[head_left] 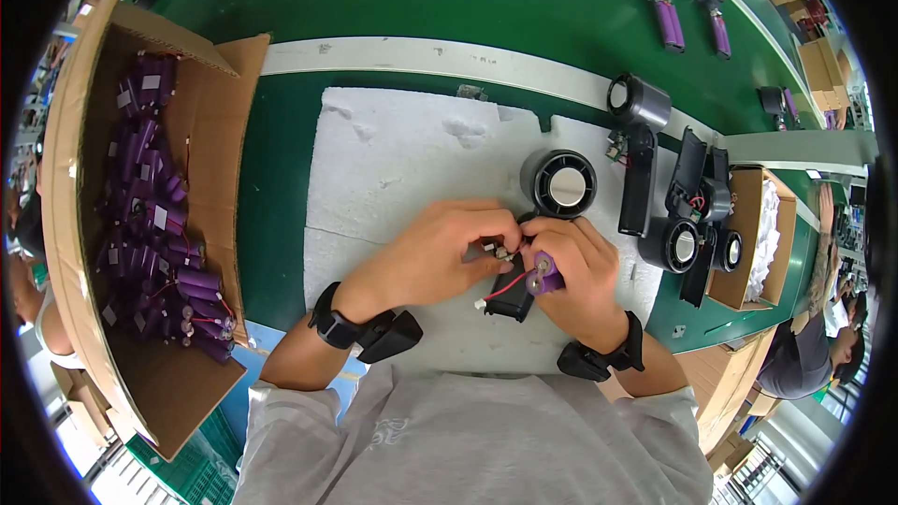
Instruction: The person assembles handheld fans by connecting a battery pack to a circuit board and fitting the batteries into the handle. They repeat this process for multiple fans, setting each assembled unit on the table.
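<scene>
A dark grey handheld fan with a round head (559, 184) lies on a white foam sheet (374, 164), its black handle housing (511, 301) pointing toward me. Over that handle, my left hand (440, 252) is closed, thumb and fingers pinching a small circuit board (502, 252). Close beside it, my right hand (585, 271) is wrapped round a purple battery pack (544, 277). From the pack a red wire runs left to a white plug (480, 304), which hangs loose. My fingertips nearly meet and hide part of the board and the handle.
At left stands a cardboard box (210, 122) of purple battery packs (154, 196). Several more fans and black housings (639, 178) crowd the right side, near a small carton (746, 271) with white contents. Beyond a pale rail (440, 54), fans with purple packs (667, 19) lie on green surface.
</scene>
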`<state>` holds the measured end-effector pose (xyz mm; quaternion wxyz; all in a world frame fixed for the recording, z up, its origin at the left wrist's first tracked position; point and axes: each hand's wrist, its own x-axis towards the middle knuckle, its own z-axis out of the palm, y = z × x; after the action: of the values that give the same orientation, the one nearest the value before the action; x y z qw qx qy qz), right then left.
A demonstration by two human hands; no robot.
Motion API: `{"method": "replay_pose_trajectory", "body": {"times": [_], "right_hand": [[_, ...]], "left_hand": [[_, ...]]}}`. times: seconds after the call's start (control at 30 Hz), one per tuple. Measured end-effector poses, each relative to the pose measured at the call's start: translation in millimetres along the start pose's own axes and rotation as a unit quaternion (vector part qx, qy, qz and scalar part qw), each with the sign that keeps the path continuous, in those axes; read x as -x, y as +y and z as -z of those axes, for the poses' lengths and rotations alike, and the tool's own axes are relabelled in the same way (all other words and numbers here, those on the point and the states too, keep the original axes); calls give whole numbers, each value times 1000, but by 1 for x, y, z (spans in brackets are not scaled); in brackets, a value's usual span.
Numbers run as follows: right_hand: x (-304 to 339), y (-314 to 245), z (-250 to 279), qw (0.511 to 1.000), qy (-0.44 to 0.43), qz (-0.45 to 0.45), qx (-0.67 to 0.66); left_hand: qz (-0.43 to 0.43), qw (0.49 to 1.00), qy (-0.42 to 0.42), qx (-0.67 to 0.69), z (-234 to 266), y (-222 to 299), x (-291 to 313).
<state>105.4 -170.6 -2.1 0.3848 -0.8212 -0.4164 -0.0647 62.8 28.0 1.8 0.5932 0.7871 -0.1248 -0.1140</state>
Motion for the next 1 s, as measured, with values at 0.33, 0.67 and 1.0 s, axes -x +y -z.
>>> {"method": "replay_pose_trajectory", "body": {"times": [0.33, 0.67, 1.0], "right_hand": [[-3, 5, 4, 994, -37, 2, -101], [-1, 3, 15, 994, -98, 7, -49], [13, 6, 12, 998, -40, -16, -55]], "left_hand": [[38, 999, 13, -9, -1, 2, -1], [20, 1000, 22, 5, -6, 0, 0], [62, 995, -54, -57, 6, 20, -20]]}}
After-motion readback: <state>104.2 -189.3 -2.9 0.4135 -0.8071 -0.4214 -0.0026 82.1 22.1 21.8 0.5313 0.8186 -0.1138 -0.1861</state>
